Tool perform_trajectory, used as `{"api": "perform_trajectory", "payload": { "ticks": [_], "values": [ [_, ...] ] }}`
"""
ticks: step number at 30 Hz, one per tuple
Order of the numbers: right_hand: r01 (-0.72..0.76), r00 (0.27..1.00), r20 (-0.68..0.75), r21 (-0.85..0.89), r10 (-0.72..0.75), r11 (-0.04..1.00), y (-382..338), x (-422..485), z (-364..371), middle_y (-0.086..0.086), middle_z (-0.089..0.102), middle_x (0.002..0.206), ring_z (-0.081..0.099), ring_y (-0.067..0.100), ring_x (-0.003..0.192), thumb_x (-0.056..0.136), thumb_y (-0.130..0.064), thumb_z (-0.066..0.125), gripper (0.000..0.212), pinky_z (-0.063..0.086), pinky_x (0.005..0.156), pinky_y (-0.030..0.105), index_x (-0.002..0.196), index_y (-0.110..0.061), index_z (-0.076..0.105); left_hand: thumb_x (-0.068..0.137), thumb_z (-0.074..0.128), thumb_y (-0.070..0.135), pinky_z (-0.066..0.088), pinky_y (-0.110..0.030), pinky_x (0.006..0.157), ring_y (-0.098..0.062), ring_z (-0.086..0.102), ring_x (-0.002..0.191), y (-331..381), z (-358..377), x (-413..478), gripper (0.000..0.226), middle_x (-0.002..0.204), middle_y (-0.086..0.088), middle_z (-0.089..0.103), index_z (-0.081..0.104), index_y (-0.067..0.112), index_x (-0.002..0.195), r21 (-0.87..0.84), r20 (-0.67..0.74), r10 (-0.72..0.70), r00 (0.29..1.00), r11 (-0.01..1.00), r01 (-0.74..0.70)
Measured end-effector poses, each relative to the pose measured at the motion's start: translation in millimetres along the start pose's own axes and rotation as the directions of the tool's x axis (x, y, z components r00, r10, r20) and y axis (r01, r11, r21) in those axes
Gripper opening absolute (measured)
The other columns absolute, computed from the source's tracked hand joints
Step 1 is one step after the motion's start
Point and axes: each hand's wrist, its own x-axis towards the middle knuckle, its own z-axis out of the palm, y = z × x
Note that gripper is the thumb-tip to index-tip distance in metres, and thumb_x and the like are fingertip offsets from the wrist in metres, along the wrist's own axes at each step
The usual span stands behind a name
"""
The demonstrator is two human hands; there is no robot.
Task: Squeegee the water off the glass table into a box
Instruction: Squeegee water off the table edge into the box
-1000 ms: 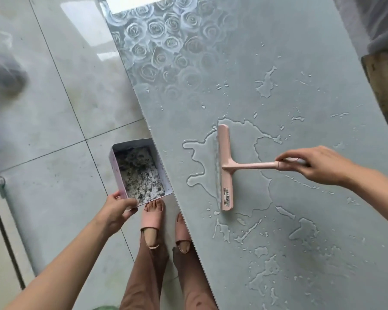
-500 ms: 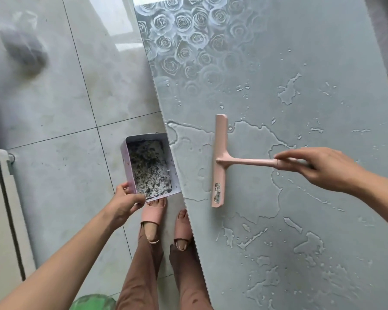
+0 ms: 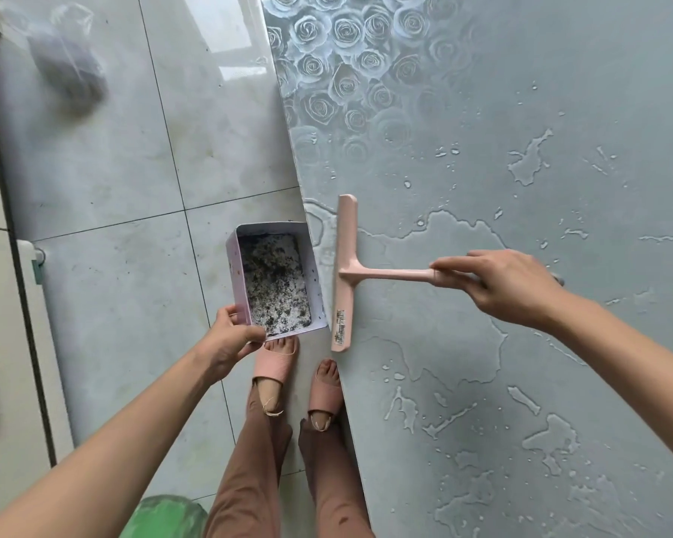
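Squeegee [image 3: 344, 273] is held at glass table [image 3: 482, 149] edge.
Handle is gripped by right hand [image 3: 509, 289]; box [image 3: 237, 281] beside it is pinched by left hand [image 3: 230, 339].

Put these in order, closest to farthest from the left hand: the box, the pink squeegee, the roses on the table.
1. The box, gripped by the left hand beside the table.
2. The pink squeegee, on the wet glass just right of the box.
3. The roses, printed at the table's far end.
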Motion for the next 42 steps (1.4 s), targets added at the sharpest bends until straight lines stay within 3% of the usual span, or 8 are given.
{"api": "perform_trajectory", "payload": {
  "ticks": [5, 8, 10, 12, 15, 31, 37, 42],
  "values": [
    [0.003, 0.999, -0.04, 0.022, -0.002, 1.0, -1, -4, -22, -0.008, 0.061, 0.085, 0.06, 0.027, 0.087, 0.083, -0.065, 0.029, 0.051, 0.029, 0.062, 0.03, 0.119, -0.046, 0.06, 0.079, 0.051, -0.023, 0.051, -0.03, 0.07, -0.012, 0.048, 0.074, 2, -2, 0, 0.054, 0.09, 0.0, 0.043, 0.034, 0.01, 0.118, 0.002, 0.008, -0.015, 1.0, 1.0, 0.015],
    [-0.039, 0.999, -0.037, 0.004, 0.039, 0.999, 14, -22, -38, -0.019, 0.048, 0.069, 0.061, 0.026, 0.083, 0.074, -0.072, 0.022, 0.064, 0.029, 0.06, 0.03, 0.117, -0.047, 0.061, 0.079, 0.051, -0.023, 0.051, -0.03, 0.07, -0.012, 0.049, 0.074, 2, -2, 0, 0.054, 0.09, -0.001, 0.043, 0.034, 0.01, 0.118, -0.008, 0.015, -0.021, 1.0, 1.0, 0.021],
    [-0.051, 0.998, -0.031, -0.065, 0.049, 0.997, 22, -33, -38, -0.02, 0.05, 0.069, 0.063, 0.027, 0.083, 0.075, -0.07, 0.025, 0.061, 0.029, 0.058, 0.03, 0.116, -0.046, 0.062, 0.079, 0.05, -0.024, 0.051, -0.03, 0.069, -0.012, 0.049, 0.073, 2, -1, 1, 0.054, 0.09, -0.001, 0.044, 0.034, 0.01, 0.118, -0.015, 0.02, -0.027, 0.999, 1.0, 0.027],
    [-0.062, 0.998, -0.011, -0.108, 0.061, 0.992, 21, -37, -31, -0.014, 0.062, 0.084, 0.064, 0.027, 0.088, 0.084, -0.062, 0.035, 0.046, 0.035, 0.059, 0.031, 0.118, -0.047, 0.061, 0.078, 0.05, -0.024, 0.051, -0.03, 0.069, -0.012, 0.049, 0.073, 2, -2, 1, 0.054, 0.09, -0.001, 0.044, 0.035, 0.01, 0.118, -0.023, 0.022, -0.029, 0.999, 0.999, 0.03],
    [-0.056, 0.998, -0.016, -0.091, 0.055, 0.994, 11, -28, -16, -0.004, 0.066, 0.092, 0.063, 0.029, 0.092, 0.091, -0.049, 0.046, 0.033, 0.036, 0.064, 0.033, 0.122, -0.045, 0.059, 0.078, 0.05, -0.024, 0.051, -0.031, 0.071, -0.013, 0.05, 0.075, 3, -3, 2, 0.055, 0.092, -0.001, 0.045, 0.035, 0.01, 0.119, -0.028, 0.032, -0.034, 0.999, 0.999, 0.035],
    [-0.036, 0.994, -0.103, -0.067, 0.029, 0.997, -31, 9, -1, -0.002, 0.064, 0.083, 0.062, 0.03, 0.082, 0.094, -0.048, 0.043, 0.028, 0.024, 0.062, 0.03, 0.115, -0.045, 0.061, 0.079, 0.049, -0.025, 0.051, -0.033, 0.074, -0.012, 0.049, 0.073, 26, -5, 16, 0.053, 0.088, -0.001, 0.043, 0.036, 0.01, 0.117, -0.058, 0.03, -0.028, 0.999, 0.998, 0.03],
    [0.017, 0.994, -0.107, -0.117, -0.03, 0.993, -53, 30, -9, -0.006, 0.051, 0.074, 0.058, 0.025, 0.078, 0.096, -0.052, 0.037, 0.031, 0.025, 0.064, 0.032, 0.113, -0.043, 0.061, 0.078, 0.052, -0.023, 0.051, -0.033, 0.078, -0.012, 0.049, 0.075, 36, -10, 25, 0.056, 0.088, 0.0, 0.043, 0.038, 0.01, 0.12, -0.009, 0.032, 0.004, 0.999, 1.0, -0.003],
    [-0.044, 0.984, -0.172, -0.035, 0.037, 0.998, -49, 18, -39, -0.002, 0.063, 0.082, 0.061, 0.029, 0.083, 0.091, -0.052, 0.039, 0.034, 0.023, 0.062, 0.03, 0.116, -0.046, 0.062, 0.078, 0.052, -0.024, 0.052, -0.035, 0.08, -0.013, 0.05, 0.078, 39, -11, 29, 0.057, 0.091, -0.002, 0.043, 0.037, 0.01, 0.121, -0.021, 0.058, -0.021, 0.998, 1.0, 0.022]
  ]
}}
